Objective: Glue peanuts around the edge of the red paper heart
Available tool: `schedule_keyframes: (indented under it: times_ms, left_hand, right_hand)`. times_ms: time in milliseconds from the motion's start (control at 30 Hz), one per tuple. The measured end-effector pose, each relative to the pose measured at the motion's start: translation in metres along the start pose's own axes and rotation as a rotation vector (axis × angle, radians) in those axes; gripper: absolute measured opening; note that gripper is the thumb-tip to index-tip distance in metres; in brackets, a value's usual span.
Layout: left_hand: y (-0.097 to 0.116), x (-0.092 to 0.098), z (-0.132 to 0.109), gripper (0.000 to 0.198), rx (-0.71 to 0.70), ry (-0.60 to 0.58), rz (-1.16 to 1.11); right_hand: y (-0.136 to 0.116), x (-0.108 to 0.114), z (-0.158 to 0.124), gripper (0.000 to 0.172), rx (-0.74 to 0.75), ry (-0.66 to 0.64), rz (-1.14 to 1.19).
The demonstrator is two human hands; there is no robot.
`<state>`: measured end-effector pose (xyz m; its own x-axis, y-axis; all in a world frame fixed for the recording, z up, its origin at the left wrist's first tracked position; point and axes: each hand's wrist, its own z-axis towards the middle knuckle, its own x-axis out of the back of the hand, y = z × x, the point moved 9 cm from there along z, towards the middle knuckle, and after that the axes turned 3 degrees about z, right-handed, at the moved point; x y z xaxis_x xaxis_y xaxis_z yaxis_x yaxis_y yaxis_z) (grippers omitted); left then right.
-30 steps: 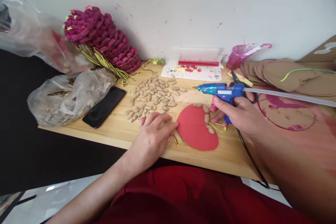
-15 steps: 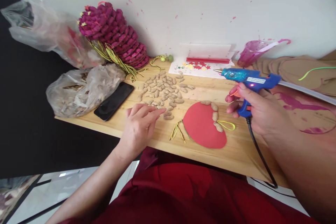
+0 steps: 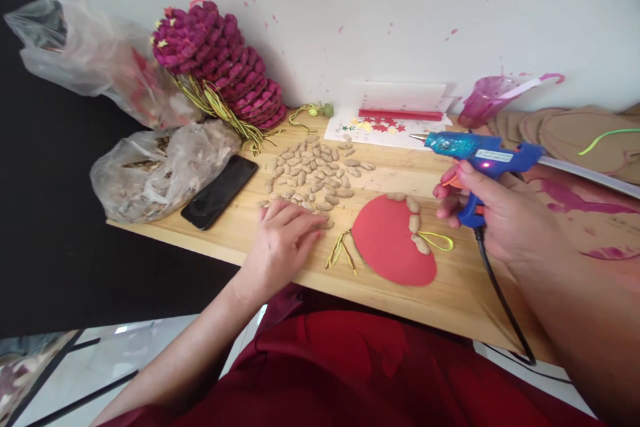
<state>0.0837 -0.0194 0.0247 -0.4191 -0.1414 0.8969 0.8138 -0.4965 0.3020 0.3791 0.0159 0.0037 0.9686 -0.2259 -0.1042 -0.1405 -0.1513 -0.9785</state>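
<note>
My right hand is wrapped around a blue glue gun, its nozzle pointing left above the table. Thumb and fingertips of my left hand close on a peanut at the near edge of the peanut pile; the fingers partly cover it. Between my hands lies a red heart-shaped card, with several peanuts in a row along its upper right edge. A yellow cord loop sticks out on its right, and a yellow cord tassel on its left.
A black phone and plastic bags lie left, beside stacked magenta peanut pieces. Small stars sit on white paper at the back. A pink-stained cup and cardboard shapes stand right. A black cord hangs down.
My left hand has moved slightly right and its thumb and fingers have closed at a peanut by the pile's near edge. The glue gun stays held in my right hand.
</note>
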Motion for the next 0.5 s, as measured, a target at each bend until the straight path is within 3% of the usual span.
schedule_keyframes:
  times_ms: [200,500]
  left_hand:
    - [0.0,-0.002,0.002,0.014,-0.002,-0.024,-0.008]
    - [-0.013,0.02,0.011,0.019,0.034,0.06,0.036]
  right_hand:
    - [-0.001,-0.001,-0.001,0.038,0.008,0.011,0.0]
    - [0.001,-0.002,-0.002,0.035,-0.008,-0.003,0.0]
